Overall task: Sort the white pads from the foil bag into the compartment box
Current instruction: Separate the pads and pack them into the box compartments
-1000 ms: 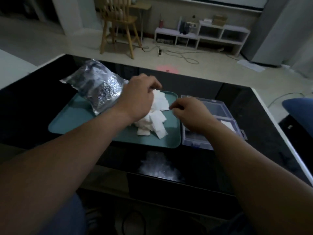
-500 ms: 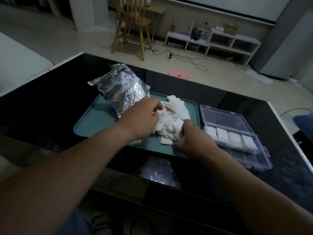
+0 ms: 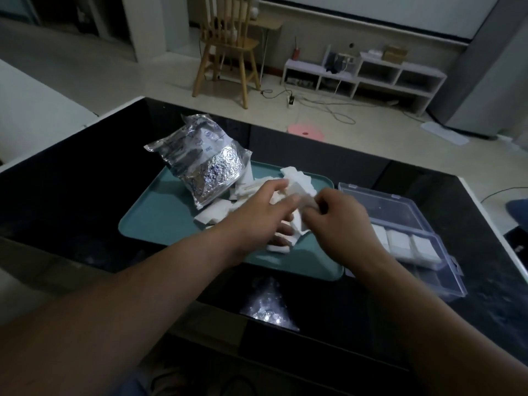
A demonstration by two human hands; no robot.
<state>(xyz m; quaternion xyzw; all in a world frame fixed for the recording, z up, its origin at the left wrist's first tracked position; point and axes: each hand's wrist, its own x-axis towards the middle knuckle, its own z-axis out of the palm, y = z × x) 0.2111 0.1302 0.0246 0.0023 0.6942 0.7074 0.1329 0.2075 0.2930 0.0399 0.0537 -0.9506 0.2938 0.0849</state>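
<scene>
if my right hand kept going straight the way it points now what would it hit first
Most likely the white pads that the left hand holds, just ahead of the right hand, which points left and away over the tray. Blur leaves contact unclear.

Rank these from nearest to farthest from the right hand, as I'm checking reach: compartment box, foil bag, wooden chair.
1. The compartment box, just right of the right hand.
2. The foil bag, left, on the tray.
3. The wooden chair, far back in the room.
</scene>
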